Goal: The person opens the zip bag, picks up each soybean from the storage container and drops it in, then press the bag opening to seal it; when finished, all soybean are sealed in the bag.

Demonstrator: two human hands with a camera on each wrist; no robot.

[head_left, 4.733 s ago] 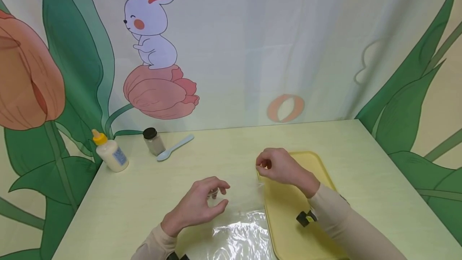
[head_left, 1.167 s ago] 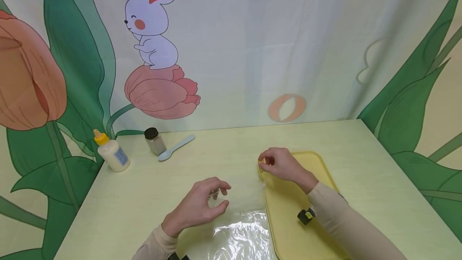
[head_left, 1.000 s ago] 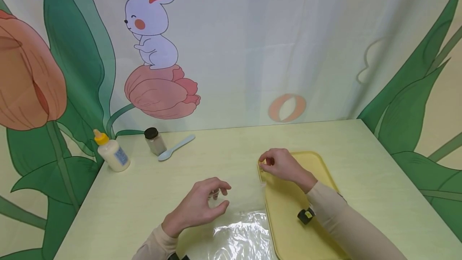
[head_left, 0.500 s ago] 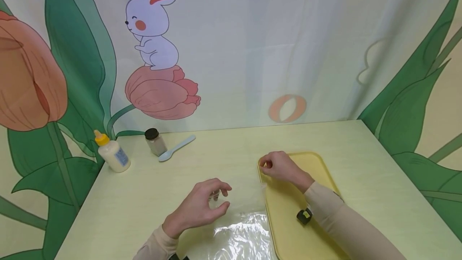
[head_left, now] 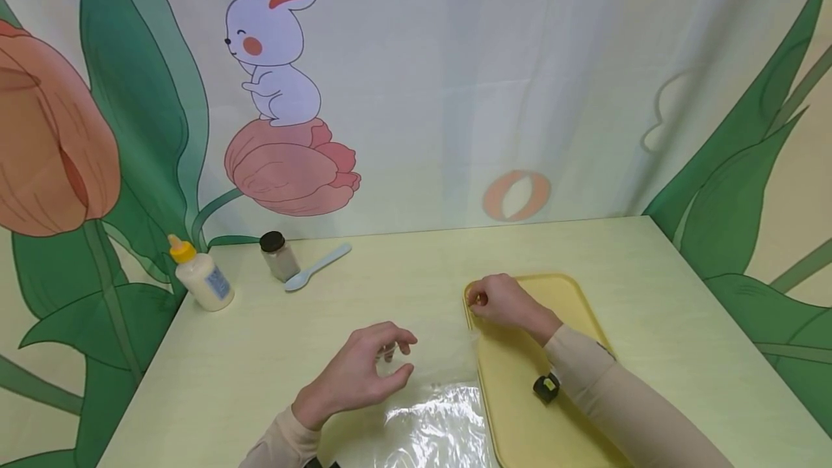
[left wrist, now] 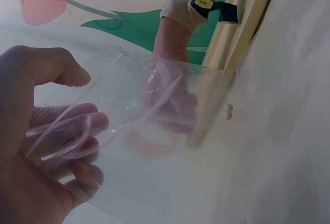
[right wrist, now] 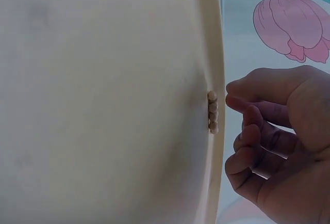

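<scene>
My left hand (head_left: 360, 374) grips a clear plastic zip bag (left wrist: 124, 141), with several bent fingers showing through the film in the left wrist view. The rest of the bag spreads over the table toward the tray. Two small tan pieces (left wrist: 228, 111) show beside it in that view. My right hand (head_left: 503, 302) hovers at the far left corner of a yellow tray (head_left: 520, 410). Its fingers are loosely bent, thumb and index tips close together, nothing visible between them. Several round, tan, bean-like pieces (right wrist: 213, 111) line the tray's inner edge beside those fingertips in the right wrist view.
At the back left stand a white squeeze bottle (head_left: 206, 282) with a yellow cap and a small clear jar (head_left: 281, 260) with a black lid. A pale blue plastic spoon (head_left: 318, 267) lies next to the jar. A printed curtain (head_left: 416, 92) hangs behind the table.
My right hand has moved slightly down and right, lower over the tray's far left corner. My left hand and the bag have stayed nearly still.
</scene>
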